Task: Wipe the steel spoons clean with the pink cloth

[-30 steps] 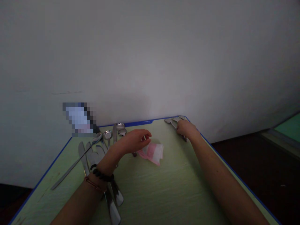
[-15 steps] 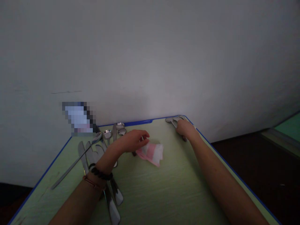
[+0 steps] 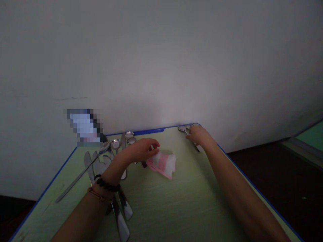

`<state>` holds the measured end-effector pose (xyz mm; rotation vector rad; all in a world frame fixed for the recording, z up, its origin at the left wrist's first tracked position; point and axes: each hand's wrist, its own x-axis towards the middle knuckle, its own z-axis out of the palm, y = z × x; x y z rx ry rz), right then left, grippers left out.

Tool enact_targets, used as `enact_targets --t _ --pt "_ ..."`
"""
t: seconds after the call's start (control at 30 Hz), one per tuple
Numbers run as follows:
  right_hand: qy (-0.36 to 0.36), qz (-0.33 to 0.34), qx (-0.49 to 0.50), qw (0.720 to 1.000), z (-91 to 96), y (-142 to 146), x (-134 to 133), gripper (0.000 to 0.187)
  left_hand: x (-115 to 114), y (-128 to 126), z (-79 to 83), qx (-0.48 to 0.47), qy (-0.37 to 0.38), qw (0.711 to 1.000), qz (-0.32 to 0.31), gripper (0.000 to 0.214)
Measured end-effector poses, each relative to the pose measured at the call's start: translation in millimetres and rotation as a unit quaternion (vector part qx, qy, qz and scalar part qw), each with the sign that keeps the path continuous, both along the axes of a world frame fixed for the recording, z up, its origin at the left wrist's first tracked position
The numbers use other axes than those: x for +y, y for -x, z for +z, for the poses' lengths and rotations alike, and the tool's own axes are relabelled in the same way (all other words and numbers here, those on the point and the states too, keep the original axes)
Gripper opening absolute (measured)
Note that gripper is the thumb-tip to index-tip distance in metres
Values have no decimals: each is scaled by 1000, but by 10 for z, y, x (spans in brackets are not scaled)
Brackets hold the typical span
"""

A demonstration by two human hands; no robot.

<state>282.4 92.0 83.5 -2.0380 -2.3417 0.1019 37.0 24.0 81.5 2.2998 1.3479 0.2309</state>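
Observation:
My right hand is over a spoon in the far right corner of the table. Its fingers are loosely bent and apart, and part of the spoon's handle shows below them. A fork lies partly hidden behind this hand. My left hand hovers with curved, parted fingers at the left edge of a pink-and-white striped cloth. Under and beside the left arm are several knives and spoons, among them a round-bowled spoon. My forearm covers part of this cutlery.
The green table has a blue edge and stands against a pale wall. A blurred-out device with a bright screen leans at the back left corner. A long-handled spoon slants across the knives.
My right hand has shifted slightly up and back from the spoon's handle, while the spoon has stayed in place. My left hand has barely moved.

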Motion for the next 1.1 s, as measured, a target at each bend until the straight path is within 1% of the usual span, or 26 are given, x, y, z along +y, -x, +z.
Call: enact_targets --t 0.03,0.07,0.1,0.13,0.2,0.27,0.33,0.4,0.43,0.5,0.57,0.6,0.63,0.67,0.73,0.77,0.8,0.87,0.97,1.03,1.1 --pt "2 2 -3 1000 59 37 -29 23 8 16 7 0 2 1000 0 31" --pt "9 30 -11 999 129 80 -72 26 16 37 19 0 2 1000 0 31" --pt "22 74 -2 997 206 128 -127 28 23 64 38 -2 -2 1000 2 32" --pt "45 117 28 992 287 179 -194 29 28 98 66 -3 -10 1000 5 33" --pt "118 205 81 968 442 279 -347 30 31 188 142 -5 -30 999 20 35" --pt "179 277 104 938 562 372 -495 29 23 305 231 0 -42 998 46 35" --pt "209 316 116 918 625 457 -604 30 9 433 303 29 -33 996 75 33" --pt "223 338 104 908 618 539 -658 29 2 555 328 90 3 992 94 29" --pt "230 340 92 907 587 580 -665 29 3 607 320 122 26 987 103 27" --pt "247 328 58 910 475 663 -648 27 19 692 269 155 56 979 119 25" --pt "249 299 11 921 305 747 -606 24 51 753 195 166 61 974 139 26" --pt "238 290 -5 927 205 788 -583 23 71 780 159 168 55 972 151 30" --pt "214 281 -10 936 101 828 -562 23 91 808 126 169 47 971 163 33" --pt "175 273 -11 946 -3 866 -544 28 110 840 99 168 36 969 175 37" --pt "81 253 -9 964 -193 932 -521 45 138 924 63 168 19 966 196 42" --pt "27 242 -2 970 -271 959 -517 50 144 978 56 169 15 964 205 43" --pt "-11 232 2 973 -333 982 -516 50 145 1037 55 169 16 962 212 42" --pt "-42 235 12 971 -411 1010 -517 47 136 1165 68 170 23 959 225 36" --pt "-50 245 26 968 -441 1016 -504 43 113 1305 89 162 35 956 241 26" --pt "-51 255 36 965 -444 1002 -483 42 110 1317 75 149 40 958 242 28" --pt "-55 285 54 955 -458 979 -458 39 125 1256 31 130 44 963 232 36"
